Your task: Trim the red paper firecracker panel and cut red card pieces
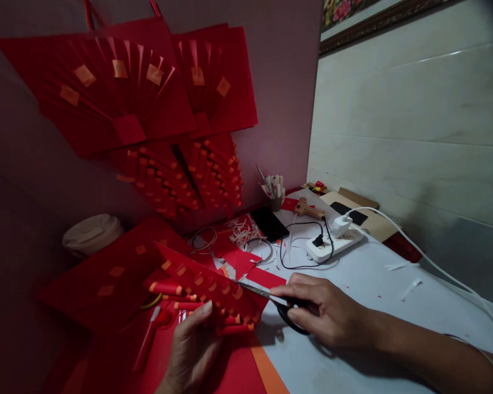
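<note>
In my right hand (328, 309) is a pair of black-handled scissors (263, 293), fingers wrapped through and around the loops. The blades point left and meet the edge of a red paper piece (207, 282) that carries rows of small rolled tubes with orange ends. My left hand (197, 342) grips this piece from below, its thumb up near the tubes; the other fingers are partly hidden. Loose red paper rolls (166, 288) lie just left of the piece. A red-handled tool with a pale tip (147, 334) rests on the red paper farther left.
Red fan-decorated cards (156, 104) hang on the wall at upper left. On the white-covered table are a black phone (270, 223), paper scraps (246, 232), a glue gun (308, 208), a power strip (337, 243) with cables, and a cup of pens (274, 200). A white lidded container (92, 232) stands left.
</note>
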`<state>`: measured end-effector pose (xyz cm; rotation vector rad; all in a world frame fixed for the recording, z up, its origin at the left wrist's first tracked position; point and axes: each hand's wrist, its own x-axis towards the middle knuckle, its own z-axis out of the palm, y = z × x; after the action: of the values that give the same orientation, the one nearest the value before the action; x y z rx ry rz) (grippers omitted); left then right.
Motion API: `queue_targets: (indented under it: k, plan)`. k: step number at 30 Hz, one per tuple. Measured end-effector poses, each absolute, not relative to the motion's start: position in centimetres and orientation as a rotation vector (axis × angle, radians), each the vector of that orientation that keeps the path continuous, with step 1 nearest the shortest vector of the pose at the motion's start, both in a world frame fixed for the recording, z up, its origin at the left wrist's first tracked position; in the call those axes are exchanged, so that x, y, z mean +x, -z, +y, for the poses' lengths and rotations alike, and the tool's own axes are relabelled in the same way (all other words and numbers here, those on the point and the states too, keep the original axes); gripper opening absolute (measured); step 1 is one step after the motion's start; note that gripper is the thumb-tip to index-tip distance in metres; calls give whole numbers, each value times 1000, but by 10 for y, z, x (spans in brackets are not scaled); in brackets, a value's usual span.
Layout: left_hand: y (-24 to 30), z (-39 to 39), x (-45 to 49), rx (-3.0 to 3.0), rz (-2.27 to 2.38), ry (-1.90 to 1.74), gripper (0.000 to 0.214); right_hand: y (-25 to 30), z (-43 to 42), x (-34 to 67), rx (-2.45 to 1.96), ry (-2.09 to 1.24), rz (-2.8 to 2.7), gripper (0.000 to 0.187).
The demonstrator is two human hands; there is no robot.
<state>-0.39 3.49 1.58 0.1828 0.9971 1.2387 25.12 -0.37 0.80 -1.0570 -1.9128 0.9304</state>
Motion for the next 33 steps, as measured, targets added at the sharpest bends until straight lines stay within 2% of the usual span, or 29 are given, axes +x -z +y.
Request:
queue_targets:
  k: [33]
  plan:
    - [-16,36,-3,160,1037,-1248,24,-8,-3,251,-1044,-945,-1901,39]
